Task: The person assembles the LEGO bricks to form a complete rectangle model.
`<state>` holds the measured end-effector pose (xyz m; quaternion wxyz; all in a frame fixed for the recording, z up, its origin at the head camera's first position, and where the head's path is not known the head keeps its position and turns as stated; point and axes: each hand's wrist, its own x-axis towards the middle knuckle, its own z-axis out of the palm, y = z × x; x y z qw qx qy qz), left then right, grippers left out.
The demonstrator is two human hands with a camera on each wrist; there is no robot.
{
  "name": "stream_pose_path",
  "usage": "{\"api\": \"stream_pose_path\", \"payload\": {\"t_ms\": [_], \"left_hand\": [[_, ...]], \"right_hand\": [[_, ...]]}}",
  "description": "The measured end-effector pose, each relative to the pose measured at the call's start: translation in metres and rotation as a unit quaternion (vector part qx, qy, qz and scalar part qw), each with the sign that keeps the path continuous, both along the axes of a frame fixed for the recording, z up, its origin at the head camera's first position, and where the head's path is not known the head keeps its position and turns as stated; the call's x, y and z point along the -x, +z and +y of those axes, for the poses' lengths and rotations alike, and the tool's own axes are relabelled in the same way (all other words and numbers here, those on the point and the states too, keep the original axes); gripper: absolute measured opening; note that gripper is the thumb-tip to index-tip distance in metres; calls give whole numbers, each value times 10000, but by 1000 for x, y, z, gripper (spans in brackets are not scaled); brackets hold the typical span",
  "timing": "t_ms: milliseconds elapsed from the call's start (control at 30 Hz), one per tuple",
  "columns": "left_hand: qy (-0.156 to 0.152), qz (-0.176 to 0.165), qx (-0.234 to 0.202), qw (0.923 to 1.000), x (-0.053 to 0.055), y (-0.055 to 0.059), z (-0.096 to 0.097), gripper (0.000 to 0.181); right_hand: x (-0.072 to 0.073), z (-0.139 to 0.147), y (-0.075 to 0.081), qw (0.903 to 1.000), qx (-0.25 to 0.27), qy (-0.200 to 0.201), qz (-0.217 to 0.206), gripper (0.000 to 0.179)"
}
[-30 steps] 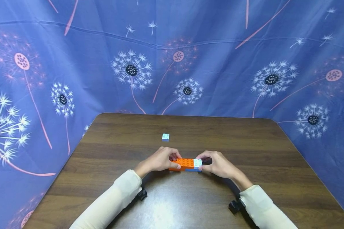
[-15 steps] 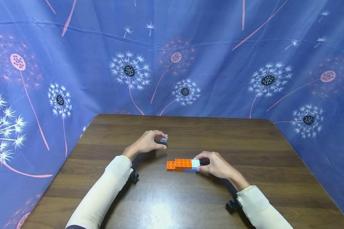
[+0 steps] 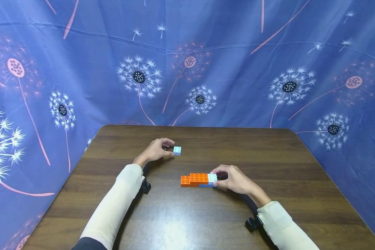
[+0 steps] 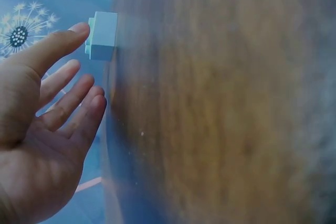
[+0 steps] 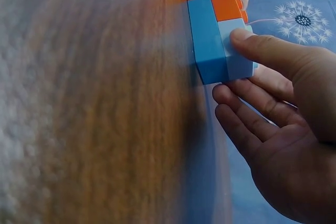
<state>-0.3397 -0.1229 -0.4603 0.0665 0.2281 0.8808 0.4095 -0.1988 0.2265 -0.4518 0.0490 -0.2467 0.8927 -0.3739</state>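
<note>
Beside a loose light-blue toy brick (image 3: pixel 177 150) at the back of the table is my left hand (image 3: pixel 156 149), fingers relaxed and holding nothing. In the left wrist view its thumb tip is right at the studded side of that brick (image 4: pixel 105 35). My right hand (image 3: pixel 237 180) pinches the right end of a two-layer brick stack. Its thumb lies on the upper light-blue brick (image 5: pixel 239 64), above a darker blue brick (image 5: pixel 206 35). An orange brick (image 3: pixel 199 177) continues the upper layer, and a lower orange brick (image 3: pixel 185 180) sticks out to the left.
A brown wooden table (image 3: pixel 181 215) with rounded far corners carries the bricks. Behind it hangs a blue cloth (image 3: pixel 237 69) printed with dandelions. Both sleeves are pale, with a black wrist camera (image 3: pixel 252 224) below the right cuff.
My left hand has let go of the stack's left end and moved forward and left, passing over the loose brick to its left side. The right hand keeps its grip on the stack.
</note>
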Motion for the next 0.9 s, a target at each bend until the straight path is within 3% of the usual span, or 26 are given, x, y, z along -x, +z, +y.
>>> {"api": "stream_pose_path", "payload": {"t_ms": [333, 900], "left_hand": [[-173, -154, 220, 9995, 9, -1, 8, 41], [13, -111, 243, 9996, 4, 1, 12, 30]], "right_hand": [[3, 0, -2, 9998, 109, 97, -98, 29], [2, -1, -2, 10000, -1, 49, -36, 29]]}}
